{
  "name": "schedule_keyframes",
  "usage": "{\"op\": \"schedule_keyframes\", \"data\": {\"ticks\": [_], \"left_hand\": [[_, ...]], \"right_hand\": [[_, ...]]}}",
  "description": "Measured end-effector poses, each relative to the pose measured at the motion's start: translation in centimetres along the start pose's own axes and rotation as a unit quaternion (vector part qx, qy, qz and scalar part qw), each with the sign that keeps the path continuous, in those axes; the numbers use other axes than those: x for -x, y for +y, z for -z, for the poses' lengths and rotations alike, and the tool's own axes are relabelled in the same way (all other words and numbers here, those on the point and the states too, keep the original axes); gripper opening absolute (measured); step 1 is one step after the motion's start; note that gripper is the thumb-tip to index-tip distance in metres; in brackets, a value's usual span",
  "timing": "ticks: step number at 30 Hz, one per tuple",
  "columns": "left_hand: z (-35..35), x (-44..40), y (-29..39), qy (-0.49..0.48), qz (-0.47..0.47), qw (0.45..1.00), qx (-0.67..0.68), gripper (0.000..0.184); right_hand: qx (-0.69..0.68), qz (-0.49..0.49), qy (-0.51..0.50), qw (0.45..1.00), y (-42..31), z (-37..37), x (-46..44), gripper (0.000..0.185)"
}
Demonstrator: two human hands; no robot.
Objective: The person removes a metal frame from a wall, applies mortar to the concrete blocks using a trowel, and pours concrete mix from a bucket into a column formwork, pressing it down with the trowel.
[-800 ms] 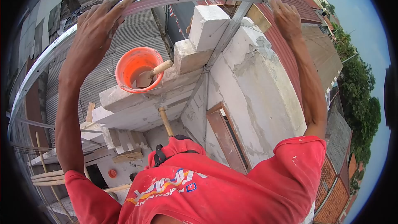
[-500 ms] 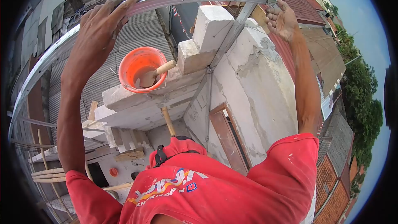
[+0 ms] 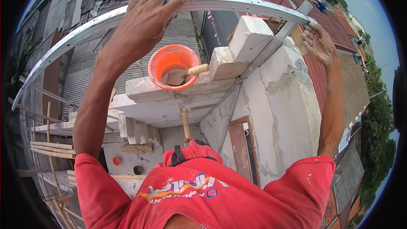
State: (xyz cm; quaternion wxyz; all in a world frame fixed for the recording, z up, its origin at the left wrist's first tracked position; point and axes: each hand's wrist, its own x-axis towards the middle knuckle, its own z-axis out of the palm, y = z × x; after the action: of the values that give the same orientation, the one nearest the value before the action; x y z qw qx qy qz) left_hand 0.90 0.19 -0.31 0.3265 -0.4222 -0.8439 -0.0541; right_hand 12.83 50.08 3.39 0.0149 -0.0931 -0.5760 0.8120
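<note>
A long silvery metal channel [image 3: 237,3] spans the upper view and looks curved through the wide lens. My left hand [image 3: 146,29] is wrapped over it from above, with the fingers along its top and far side. At the channel's right end, my right hand [image 3: 320,44] has curled fingers, the thumb and forefinger pinching the tip. Just under that end, an upright metal strut [image 3: 282,36] leans along the wall top. Below my left hand, an orange bucket [image 3: 153,70] stands on the wall, holding grey material and a wooden-handled tool [image 3: 197,70].
White blocks [image 3: 251,38] sit on the wall [image 3: 292,101] beside the bucket. Far below are a doorway [image 3: 243,144], a small orange container [image 3: 116,160] and bamboo poles [image 3: 53,148]. A corrugated roof [image 3: 85,72] lies beyond the wall at left, and red roofs [image 3: 326,29] at right.
The head view has shifted, so the wall and bucket appear farther right. My right hand's fingers, looser before, have closed on the channel's end. My left hand stays on the channel.
</note>
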Motion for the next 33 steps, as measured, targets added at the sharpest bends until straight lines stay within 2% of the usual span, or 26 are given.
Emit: {"op": "schedule_keyframes", "data": {"ticks": [5,8,9,11,12,13,15,16,19,20,23,25,26,27,28,29,31,32,33], "left_hand": [[0.3,-0.1,0.0,-0.008,-0.001,1.0,0.005,0.062],[0.2,-0.1,0.0,-0.018,0.009,1.0,0.016,0.062],[0.1,-0.2,0.0,-0.025,0.014,0.999,0.021,0.061],[-0.1,-0.2,-0.2,0.006,0.001,1.0,0.011,0.06],[-0.3,-0.2,-0.3,0.021,-0.006,1.0,0.007,0.06],[-0.2,-0.3,-0.5,0.011,-0.001,1.0,0.012,0.059],[-0.1,-0.4,-0.5,-0.008,0.002,0.999,0.033,0.058],[-0.1,-0.5,-0.6,-0.002,-0.004,0.999,0.035,0.057],[0.1,-0.5,-0.6,0.007,-0.013,0.999,0.035,0.055],[0.2,-0.4,-0.5,0.002,-0.012,0.999,0.035,0.055],[1.1,-0.5,-0.1,-0.022,-0.003,0.999,0.046,0.054],[1.0,-0.5,0.0,-0.015,0.0,0.999,0.046,0.054],[0.8,-0.5,0.0,0.0,-0.003,0.999,0.041,0.053],[0.6,-0.4,0.0,0.013,-0.006,0.999,0.036,0.053],[0.4,-0.4,-0.1,0.01,-0.004,0.999,0.034,0.054],[0.2,-0.4,-0.4,0.006,-0.005,0.999,0.032,0.054],[0.6,-0.7,-0.1,-0.027,0.002,0.999,0.033,0.055],[1.5,-0.7,0.3,-0.055,0.014,0.998,0.033,0.056],[2.0,-0.8,0.5,-0.084,0.028,0.996,0.034,0.056]], "right_hand": [[0.024,0.046,0.1,0.994,0.6,1.0,-0.9,0.02],[0.191,0.146,0.214,0.947,2.1,-0.8,-1.0,0.021],[0.303,0.182,0.214,0.911,2.2,-0.6,-1.2,0.022],[0.511,0.242,0.206,0.798,2.5,-0.1,-1.3,0.025],[0.623,0.299,0.185,0.699,2.3,0.0,-1.3,0.022],[0.719,0.345,0.163,0.581,1.8,0.1,-1.2,0.019],[0.86,0.399,0.104,0.301,0.5,0.7,0.0,0.015],[0.904,0.342,0.096,0.238,-0.5,0.4,0.6,0.014],[0.904,0.424,-0.01,0.052,-3.2,0.6,0.5,0.013],[0.925,0.378,-0.013,0.029,-3.5,0.5,0.9,0.018],[0.938,0.311,0.052,0.14,-2.4,0.3,1.3,0.023],[0.804,0.276,0.171,0.498,-0.9,-0.8,1.7,0.032],[0.685,0.242,0.22,0.651,-0.5,-1.2,1.9,0.039],[0.562,0.203,0.258,0.759,-0.6,-1.0,2.1,0.047],[0.42,0.157,0.29,0.846,-0.7,-0.6,2.4,0.056],[0.261,0.106,0.316,0.906,-0.6,0.1,3.0,0.064],[0.149,-0.017,0.117,0.982,-0.4,2.4,3.1,0.063],[0.091,-0.076,0.01,0.993,-0.4,3.2,2.6,0.062],[0.061,-0.07,-0.015,0.996,-0.3,2.9,2.2,0.06]]}}
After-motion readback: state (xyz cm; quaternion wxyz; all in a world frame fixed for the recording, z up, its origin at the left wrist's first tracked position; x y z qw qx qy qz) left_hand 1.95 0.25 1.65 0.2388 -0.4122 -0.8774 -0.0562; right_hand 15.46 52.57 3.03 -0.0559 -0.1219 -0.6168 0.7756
